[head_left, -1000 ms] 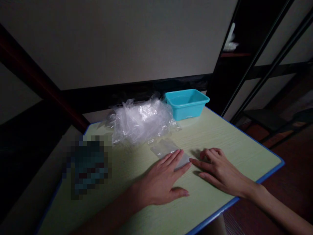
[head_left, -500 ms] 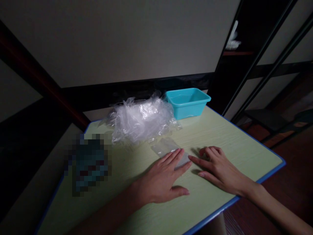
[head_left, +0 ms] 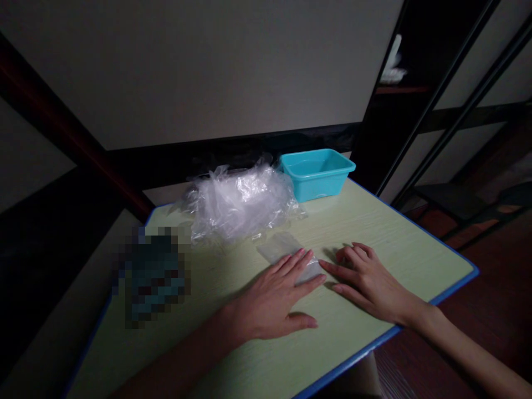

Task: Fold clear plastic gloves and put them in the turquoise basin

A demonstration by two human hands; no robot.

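Note:
A small clear plastic bag (head_left: pixel 279 245) lies flat on the pale green table (head_left: pixel 353 354). My left hand (head_left: pixel 276 302) rests palm down with its fingers spread, and the fingertips cover part of the bag. At the bag's right edge, the index fingertip of my right hand (head_left: pixel 361 282) touches or nearly touches it. The right thumb and index finger are stretched out and apart, while the other fingers curl in. Nothing shows between the fingers of either hand. Just beyond the bag sits a crumpled heap of clear plastic bags (head_left: pixel 245 202).
A turquoise plastic basin (head_left: pixel 320 185) stands at the back right, beside the heap. On the left of the table is a blurred-out dark item (head_left: pixel 155 277). The table has a blue edge, and a pale panel wall (head_left: pixel 233 66) rises behind it.
The view has shifted slightly. My right thumb has drawn a little closer to the index finger. My left hand remains flat over the small bag.

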